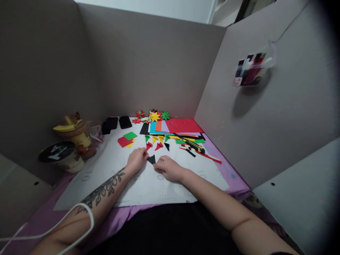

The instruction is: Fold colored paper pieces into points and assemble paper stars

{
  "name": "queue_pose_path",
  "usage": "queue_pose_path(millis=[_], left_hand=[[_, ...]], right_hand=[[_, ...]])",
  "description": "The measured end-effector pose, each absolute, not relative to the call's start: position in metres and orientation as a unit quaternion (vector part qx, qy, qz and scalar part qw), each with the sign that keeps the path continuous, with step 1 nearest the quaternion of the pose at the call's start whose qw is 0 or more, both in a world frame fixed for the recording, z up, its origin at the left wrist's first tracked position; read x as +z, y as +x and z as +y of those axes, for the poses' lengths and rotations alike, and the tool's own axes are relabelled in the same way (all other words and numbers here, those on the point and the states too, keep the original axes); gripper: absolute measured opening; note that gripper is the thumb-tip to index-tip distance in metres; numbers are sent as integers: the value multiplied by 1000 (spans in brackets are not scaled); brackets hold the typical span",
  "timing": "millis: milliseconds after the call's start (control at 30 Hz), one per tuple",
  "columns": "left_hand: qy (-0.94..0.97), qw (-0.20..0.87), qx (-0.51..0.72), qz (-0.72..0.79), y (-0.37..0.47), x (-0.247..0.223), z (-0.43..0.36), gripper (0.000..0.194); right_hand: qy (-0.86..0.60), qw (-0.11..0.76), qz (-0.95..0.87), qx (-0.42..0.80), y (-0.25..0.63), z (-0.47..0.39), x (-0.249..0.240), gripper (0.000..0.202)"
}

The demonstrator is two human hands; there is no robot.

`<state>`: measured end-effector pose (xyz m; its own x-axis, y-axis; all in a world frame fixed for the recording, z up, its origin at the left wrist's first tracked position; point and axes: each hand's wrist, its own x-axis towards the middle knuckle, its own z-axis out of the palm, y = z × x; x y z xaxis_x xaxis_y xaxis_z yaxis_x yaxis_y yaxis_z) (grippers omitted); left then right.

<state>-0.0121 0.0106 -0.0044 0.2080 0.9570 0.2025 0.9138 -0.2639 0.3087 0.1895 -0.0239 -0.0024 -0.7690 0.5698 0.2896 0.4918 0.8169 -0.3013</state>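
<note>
A small piece of black paper [151,159], folded to a pointed shape, lies between my two hands just above the white sheet [170,193]. My left hand [137,158] pinches its left side with fingers closed. On the other side, the closed fingers of my right hand [168,167] grip its lower right corner. Right behind my hands are several small folded paper pieces: red ones [158,146], yellow ones [154,140], green ones [147,138] and a black one [166,146]. Red, green and yellow paper squares [124,141] lie to the left of them.
Folded paper stars [154,117] sit at the back, behind stacked coloured sheets [183,125]. A yellow-black cutter [195,145] lies among paper strips right of the pieces. Lidded cups [62,156] and a phone [125,122] stand left. Grey partitions [154,60] enclose the table.
</note>
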Motion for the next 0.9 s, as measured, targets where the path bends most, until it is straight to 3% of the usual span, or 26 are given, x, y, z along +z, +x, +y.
queue_pose_path(millis=[467, 700, 900], left_hand=[[783, 21, 150, 604, -11, 2, 5, 19], [804, 98, 219, 544, -14, 1, 7, 22], [838, 112, 196, 497, -9, 6, -5, 16]], right_hand=[[-268, 207, -936, 91, 196, -29, -7, 23], [-259, 215, -936, 104, 196, -29, -3, 25], [-256, 183, -946, 79, 200, -30, 2, 21]])
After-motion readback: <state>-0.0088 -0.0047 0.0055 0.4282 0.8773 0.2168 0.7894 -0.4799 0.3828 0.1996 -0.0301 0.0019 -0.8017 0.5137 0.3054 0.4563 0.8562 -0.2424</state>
